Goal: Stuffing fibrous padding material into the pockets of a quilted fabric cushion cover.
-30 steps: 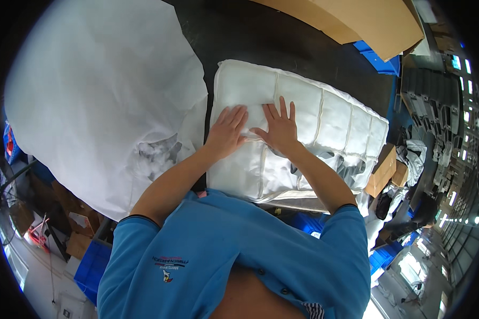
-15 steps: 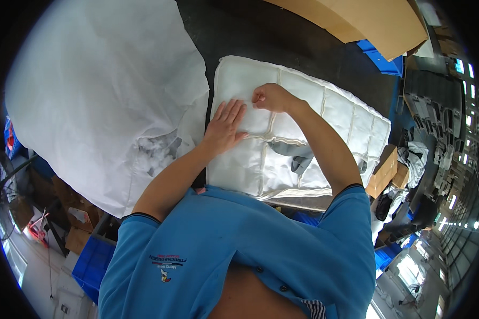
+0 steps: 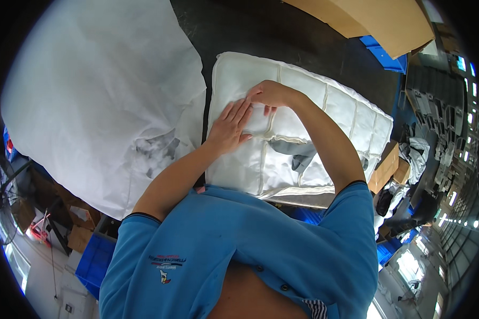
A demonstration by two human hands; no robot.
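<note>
A white quilted pad (image 3: 324,114) lies folded on the dark table (image 3: 282,32), with a grey patch showing near its front edge. My left hand (image 3: 230,127) rests flat on the pad's left part, fingers spread. Just beyond it, my right hand (image 3: 269,94) is curled over the pad with its fingertips pressing into the fabric; whether it pinches the fabric is hidden. The two hands almost touch.
A large sheet of thin white fabric (image 3: 101,90) covers the table's left side. Cardboard sheets (image 3: 388,21) lie at the far right, above blue crates (image 3: 383,53). Cardboard boxes (image 3: 388,167) and dark clutter sit at the right; a blue crate (image 3: 93,260) stands lower left.
My right hand has gone from lying flat beside the left hand to curling its fingers on the pad farther from me. My left hand has stayed flat in place.
</note>
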